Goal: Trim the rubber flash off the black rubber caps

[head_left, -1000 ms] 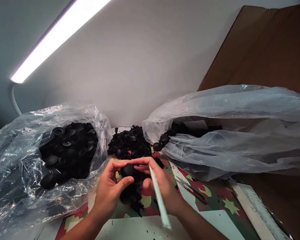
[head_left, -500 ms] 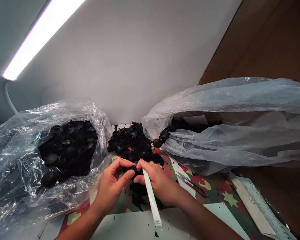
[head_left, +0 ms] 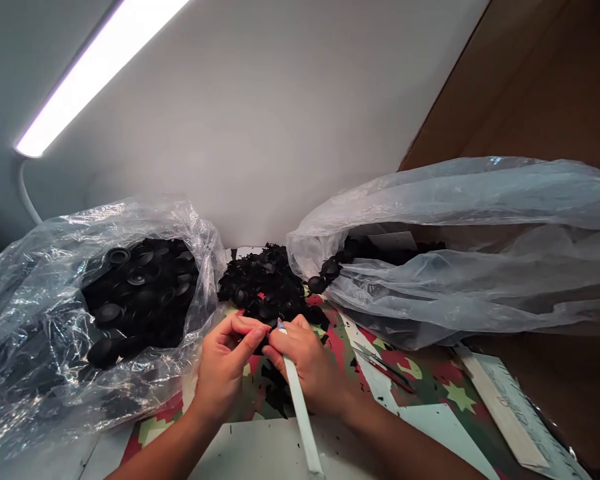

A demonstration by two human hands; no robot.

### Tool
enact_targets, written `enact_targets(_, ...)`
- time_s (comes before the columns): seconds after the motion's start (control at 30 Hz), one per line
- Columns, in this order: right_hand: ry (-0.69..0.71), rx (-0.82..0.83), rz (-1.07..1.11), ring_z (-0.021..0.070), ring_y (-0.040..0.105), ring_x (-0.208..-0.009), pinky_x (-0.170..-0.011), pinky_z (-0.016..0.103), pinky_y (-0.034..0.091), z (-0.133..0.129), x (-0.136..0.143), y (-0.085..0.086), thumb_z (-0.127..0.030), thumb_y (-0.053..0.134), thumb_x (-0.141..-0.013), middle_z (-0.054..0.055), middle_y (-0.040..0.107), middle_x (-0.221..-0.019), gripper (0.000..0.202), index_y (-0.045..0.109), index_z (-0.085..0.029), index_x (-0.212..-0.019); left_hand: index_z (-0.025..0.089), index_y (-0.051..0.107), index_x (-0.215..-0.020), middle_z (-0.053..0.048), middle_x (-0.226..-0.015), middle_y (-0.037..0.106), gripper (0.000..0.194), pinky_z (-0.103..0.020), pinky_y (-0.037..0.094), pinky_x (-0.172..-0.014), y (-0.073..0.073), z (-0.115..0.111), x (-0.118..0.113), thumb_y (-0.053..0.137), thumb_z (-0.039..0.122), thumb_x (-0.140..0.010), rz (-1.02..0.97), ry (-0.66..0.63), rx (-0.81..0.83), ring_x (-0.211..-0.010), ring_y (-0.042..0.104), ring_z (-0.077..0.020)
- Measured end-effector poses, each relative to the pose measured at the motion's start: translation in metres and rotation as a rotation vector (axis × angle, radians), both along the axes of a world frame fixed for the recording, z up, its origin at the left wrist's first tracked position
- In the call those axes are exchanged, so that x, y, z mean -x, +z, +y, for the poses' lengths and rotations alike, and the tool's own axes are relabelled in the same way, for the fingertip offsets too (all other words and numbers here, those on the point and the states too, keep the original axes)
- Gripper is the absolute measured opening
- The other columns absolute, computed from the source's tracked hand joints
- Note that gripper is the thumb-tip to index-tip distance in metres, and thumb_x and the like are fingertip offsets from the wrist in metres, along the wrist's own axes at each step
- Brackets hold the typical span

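My left hand (head_left: 223, 367) pinches a small black rubber-like piece (head_left: 263, 346) between thumb and fingers; most of it is hidden. Right beside it, my right hand (head_left: 313, 367) is closed around a white-handled blade tool (head_left: 300, 407). The handle slants down toward me, and a small pointed tip shows above the right fingers, close to the left fingertips. Just beyond both hands lies a heap of black pieces and scraps (head_left: 260, 283). More black scraps (head_left: 277, 393) lie under the hands.
At left, a clear plastic bag (head_left: 35, 333) holds many round black parts (head_left: 145, 293). Another plastic bag (head_left: 420, 293) spreads at right before a cardboard box (head_left: 540, 80). A thin metal tool with red (head_left: 387, 372) lies on the patterned cover (head_left: 433, 377). A lamp (head_left: 95, 73) hangs upper left.
My right hand has turned the tool, so its tip now shows above the fingers and its handle end sits lower. The black piece is more covered by my fingers. The view has shifted slightly.
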State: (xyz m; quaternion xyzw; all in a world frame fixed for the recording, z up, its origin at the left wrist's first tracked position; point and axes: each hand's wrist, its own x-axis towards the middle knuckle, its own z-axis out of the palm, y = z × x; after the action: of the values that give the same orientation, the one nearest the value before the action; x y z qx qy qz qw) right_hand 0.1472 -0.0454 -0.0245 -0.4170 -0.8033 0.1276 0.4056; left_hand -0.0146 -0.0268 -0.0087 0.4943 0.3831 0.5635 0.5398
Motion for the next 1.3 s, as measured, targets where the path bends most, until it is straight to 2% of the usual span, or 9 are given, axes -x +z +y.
enact_targets(0.1,-0.028,-0.02,-0.072,0.014,0.036,-0.062,-0.068,0.03,0.03,-0.002,-0.004,-0.002,-0.021,0.041,-0.103,-0.004,0.043,-0.064,0.034,0.033,-0.022,-0.069,0.019,0.077,-0.076,-0.008,-0.086,0.078,0.017,-0.03,0.055,-0.074,0.008,0.006,0.008,0.09,0.027,-0.069,0.078,-0.165,0.005,-0.08,0.069,-0.0227)
enact_targets(0.2,0.029,0.034,-0.119,0.0137,0.039,-0.063,-0.068,0.029,0.031,-0.002,-0.011,-0.002,-0.021,0.043,-0.102,-0.004,0.044,-0.066,0.034,0.033,-0.022,-0.07,0.023,0.082,-0.1,-0.008,-0.092,0.078,0.034,-0.029,0.054,-0.071,0.017,0.012,0.017,0.09,0.018,-0.067,0.199,-0.363,-0.01,-0.081,0.068,-0.0232)
enact_targets(0.3,0.078,0.064,-0.156,0.0135,0.04,-0.063,-0.069,0.029,0.031,0.0,-0.014,-0.002,-0.019,0.042,-0.102,-0.005,0.043,-0.065,0.034,0.034,-0.022,-0.069,0.025,0.084,-0.099,-0.007,-0.09,0.077,0.028,-0.028,0.052,-0.074,0.019,0.015,0.021,0.086,0.015,-0.072,0.317,-0.41,-0.092,-0.084,0.066,-0.0236)
enact_targets(0.4,0.102,0.056,-0.167,0.0132,0.04,-0.061,-0.069,0.029,0.03,0.001,-0.014,-0.001,-0.018,0.04,-0.101,-0.005,0.044,-0.064,0.033,0.034,-0.022,-0.069,0.024,0.085,-0.094,-0.007,-0.087,0.077,0.024,-0.027,0.05,-0.074,0.018,0.012,0.019,0.086,0.014,-0.072,0.325,-0.387,-0.086,-0.082,0.065,-0.0231)
enact_targets(0.53,0.06,-0.057,-0.129,0.0125,0.038,-0.059,-0.068,0.029,0.028,-0.001,-0.01,0.0,-0.015,0.041,-0.099,-0.005,0.044,-0.062,0.032,0.04,-0.021,-0.068,0.02,0.084,-0.081,-0.006,-0.077,0.073,0.01,-0.026,0.046,-0.058,0.009,0.006,0.011,0.087,0.022,-0.073,0.191,-0.243,-0.017,-0.064,0.061,-0.0181)
enact_targets(0.73,-0.1,-0.38,-0.18,0.0153,0.039,-0.061,-0.066,0.033,0.025,-0.01,0.006,0.0,-0.009,0.046,-0.096,-0.002,0.046,-0.06,0.031,0.05,-0.02,-0.067,0.016,0.077,-0.067,-0.002,-0.066,0.069,0.027,-0.022,0.045,-0.057,0.0,0.0,-0.004,0.097,0.031,-0.057,-0.085,-0.008,0.158,-0.061,0.059,-0.0138)
enact_targets(0.97,-0.121,-0.48,-0.184,0.0164,0.038,-0.059,-0.063,0.033,0.025,-0.012,0.013,0.0,-0.012,0.042,-0.102,-0.002,0.044,-0.056,0.042,0.05,-0.021,-0.062,0.017,0.071,-0.073,0.001,-0.06,0.066,0.043,-0.018,0.045,-0.05,0.005,-0.007,-0.015,0.101,0.039,-0.05,-0.314,-0.028,0.42,-0.054,0.056,-0.0104)
enact_targets(1.17,0.055,-0.49,-0.078,0.0149,0.041,-0.058,-0.064,0.033,0.026,-0.025,0.023,-0.007,-0.011,0.047,-0.1,-0.003,0.047,-0.054,0.039,0.051,-0.021,-0.062,0.014,0.072,-0.07,0.001,-0.061,0.066,0.046,-0.017,0.049,-0.054,0.01,0.005,-0.005,0.102,0.04,-0.047,-0.402,0.092,0.311,-0.056,0.057,-0.0088)
enact_targets(1.3,-0.044,-0.37,-0.025,0.0147,0.042,-0.058,-0.064,0.033,0.028,-0.016,0.016,-0.014,-0.013,0.051,-0.092,-0.003,0.052,-0.056,0.027,0.054,-0.02,-0.066,0.015,0.074,-0.074,-0.001,-0.069,0.07,0.042,-0.018,0.052,-0.06,0.009,0.006,0.001,0.099,0.043,-0.056,-0.399,-0.042,0.313,-0.063,0.062,-0.0105)
